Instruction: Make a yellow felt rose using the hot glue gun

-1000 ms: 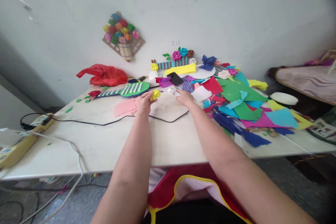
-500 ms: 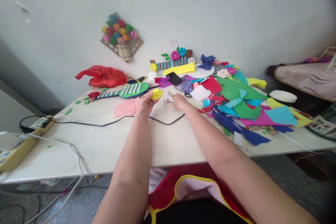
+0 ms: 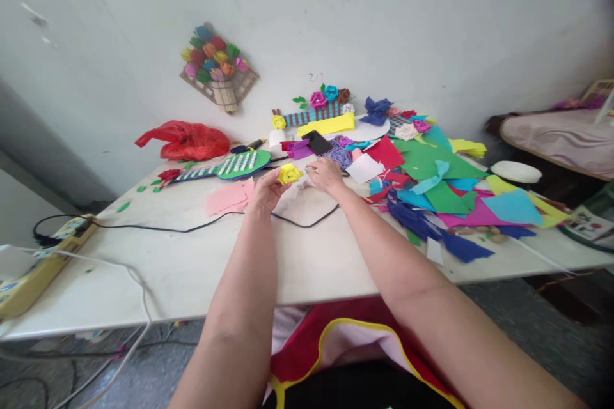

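Note:
My left hand (image 3: 267, 190) is closed, its fingertips around the base of a yellow paper flower (image 3: 289, 174). Close to the flower's right side is my right hand (image 3: 326, 174), fingers pinched together. A small pale tip shows at those fingertips, too little to name. Just below them a crumpled whitish piece (image 3: 301, 188) is blurred against the table, and I cannot tell whether either hand touches it. Pink paper sheets (image 3: 228, 197) lie left of my left hand.
A black cable (image 3: 307, 226) crosses the table below my hands. At left are a green guitar-shaped craft (image 3: 244, 164), a red plastic bag (image 3: 189, 140) and a power strip (image 3: 48, 262). Coloured paper pieces (image 3: 436, 169) heap at right; a phone (image 3: 316, 142) lies behind my hands.
My right hand has left the white roll-like thing and come close to the flower, fingers pinched. My left hand still holds the flower, now turned slightly and a little further right.

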The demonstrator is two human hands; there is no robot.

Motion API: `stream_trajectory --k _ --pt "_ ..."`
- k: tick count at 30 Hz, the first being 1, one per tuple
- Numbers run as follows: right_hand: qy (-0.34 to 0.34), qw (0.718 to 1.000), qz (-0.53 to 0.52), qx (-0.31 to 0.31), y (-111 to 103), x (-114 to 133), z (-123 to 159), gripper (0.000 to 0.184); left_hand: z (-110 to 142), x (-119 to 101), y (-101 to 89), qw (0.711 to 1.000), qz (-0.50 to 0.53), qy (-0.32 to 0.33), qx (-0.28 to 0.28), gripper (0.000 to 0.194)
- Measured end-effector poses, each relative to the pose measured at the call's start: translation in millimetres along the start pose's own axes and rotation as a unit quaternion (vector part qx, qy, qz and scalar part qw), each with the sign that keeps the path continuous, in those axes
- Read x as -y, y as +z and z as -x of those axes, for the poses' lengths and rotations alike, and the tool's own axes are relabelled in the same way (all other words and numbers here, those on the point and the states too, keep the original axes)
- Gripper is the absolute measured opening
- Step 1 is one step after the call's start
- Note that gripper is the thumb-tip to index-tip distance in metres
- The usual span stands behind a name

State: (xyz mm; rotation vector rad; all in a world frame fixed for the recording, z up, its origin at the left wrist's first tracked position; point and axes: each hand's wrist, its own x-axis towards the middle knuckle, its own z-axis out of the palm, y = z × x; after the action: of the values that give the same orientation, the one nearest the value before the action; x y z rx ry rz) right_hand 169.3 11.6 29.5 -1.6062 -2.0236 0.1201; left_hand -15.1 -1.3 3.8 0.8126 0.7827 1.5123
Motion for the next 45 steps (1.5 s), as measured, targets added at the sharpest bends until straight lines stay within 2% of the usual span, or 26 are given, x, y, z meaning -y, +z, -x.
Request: stream_trajectory --k 6,12,21,27,34,40,45 --pt "-0.06 0.975 -0.211 -0.021 0 4 -5 0.037 1 -1 -0.3 1.0 -0.008 -0.011 0.026 0.022" --pt "-0.082 0.949 -0.302 -0.024 -4 8 -2 0.027 4 -2 2.2 0.999 -0.006 -0.021 0.038 0.021" --pt "-0.096 0.933 -0.347 -0.017 4 9 -5 0.02 4 -2 0.7 0.998 -0.015 -0.028 0.058 0.027" --pt "-0.102 0.925 -0.364 -0.023 10 7 -8 0.017 5 -2 1.9 0.997 -0.012 -0.039 0.072 0.024" --pt "-0.112 0.908 -0.402 -0.047 16 1 -13 0.004 5 -2 1.7 0.995 -0.021 -0.045 0.084 0.025" --pt "-0.106 0.913 -0.389 -0.06 17 -1 -15 0.013 6 -2 4.1 0.995 -0.031 -0.047 0.084 0.022" --pt "-0.112 0.92 -0.368 -0.069 18 -3 -17 0.012 6 -2 2.5 0.994 -0.039 -0.046 0.095 0.022"
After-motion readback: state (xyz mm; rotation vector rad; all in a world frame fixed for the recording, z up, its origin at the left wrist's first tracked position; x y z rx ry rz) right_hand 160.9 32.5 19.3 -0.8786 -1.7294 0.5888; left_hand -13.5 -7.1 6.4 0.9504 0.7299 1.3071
